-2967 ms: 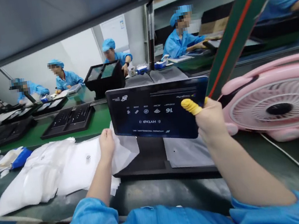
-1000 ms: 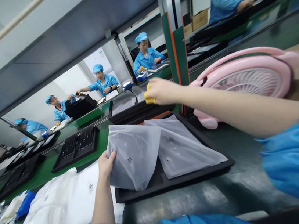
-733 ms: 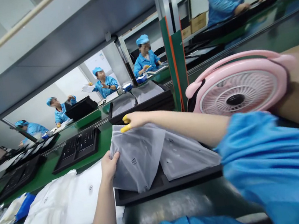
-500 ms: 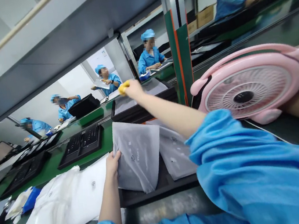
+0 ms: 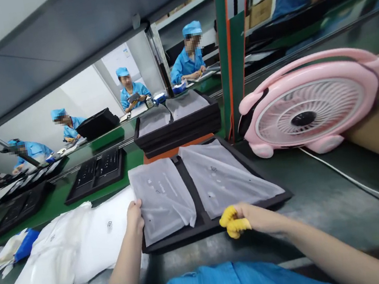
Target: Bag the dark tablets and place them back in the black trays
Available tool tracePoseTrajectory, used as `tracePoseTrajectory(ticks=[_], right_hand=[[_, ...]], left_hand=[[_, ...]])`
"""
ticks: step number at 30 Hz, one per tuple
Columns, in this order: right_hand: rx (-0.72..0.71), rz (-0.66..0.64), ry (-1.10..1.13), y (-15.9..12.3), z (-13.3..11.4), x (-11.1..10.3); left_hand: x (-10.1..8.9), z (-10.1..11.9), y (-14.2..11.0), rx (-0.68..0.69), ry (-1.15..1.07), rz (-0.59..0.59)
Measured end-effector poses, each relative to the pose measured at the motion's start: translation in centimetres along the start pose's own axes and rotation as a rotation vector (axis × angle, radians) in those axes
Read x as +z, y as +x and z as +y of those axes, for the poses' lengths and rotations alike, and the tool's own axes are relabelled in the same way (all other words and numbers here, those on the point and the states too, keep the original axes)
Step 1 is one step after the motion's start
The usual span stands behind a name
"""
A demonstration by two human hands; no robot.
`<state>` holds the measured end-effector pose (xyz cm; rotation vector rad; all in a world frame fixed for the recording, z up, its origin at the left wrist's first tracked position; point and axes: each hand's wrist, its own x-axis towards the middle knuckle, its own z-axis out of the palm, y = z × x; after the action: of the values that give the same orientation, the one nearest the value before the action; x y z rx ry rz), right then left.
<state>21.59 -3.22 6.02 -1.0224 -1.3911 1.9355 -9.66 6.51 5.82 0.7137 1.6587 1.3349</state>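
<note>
A black tray [image 5: 201,227] with two compartments lies in front of me. Over its left side rests a frosted plastic bag [image 5: 164,197] with a dark flat item showing through. My left hand [image 5: 135,217] is closed on that bag's left edge. A second frosted bag [image 5: 227,174] lies slantwise over the right side, its corner reaching past the tray's right part. My right hand [image 5: 237,220], yellow covers on its fingers, is at the tray's front edge by this bag's lower side. Its fingers are curled together; what they grip, if anything, is hidden.
White plastic bags [image 5: 77,247] lie in a pile on the left. Behind stand stacked black trays [image 5: 176,127] and a tray with dark panels [image 5: 95,174]. A pink fan [image 5: 311,106] with a white cable is on the right. Several co-workers [image 5: 187,60] sit across the line.
My right hand has come back from the stacked trays to the front edge of the near tray. The left bag, raised before, now lies flatter in the tray, my left hand still on it.
</note>
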Motion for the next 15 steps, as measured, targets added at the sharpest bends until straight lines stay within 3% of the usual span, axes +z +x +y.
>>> tracePoseTrajectory(ticks=[2,5,10,12,15], right_hand=[[0.024,0.025,0.051,-0.5,1.1,-0.4],[0.080,-0.095,-0.046,-0.8,1.4,-0.6],[0.160,-0.212,-0.211,-0.9,1.8,-0.7],[0.204,-0.182,-0.234,-0.6,2.3,-0.7],[0.244,-0.003,0.018,-0.3,3.5,-0.1]], left_hand=[[0.3,0.3,-0.3,-0.007,-0.018,0.031],[0.5,0.3,-0.6,0.006,0.006,0.030],[-0.1,0.6,-0.3,0.194,0.512,-0.094],[-0.5,1.0,-0.4,0.303,0.663,-0.137],[-1.7,1.1,-1.1,0.569,0.790,0.029]])
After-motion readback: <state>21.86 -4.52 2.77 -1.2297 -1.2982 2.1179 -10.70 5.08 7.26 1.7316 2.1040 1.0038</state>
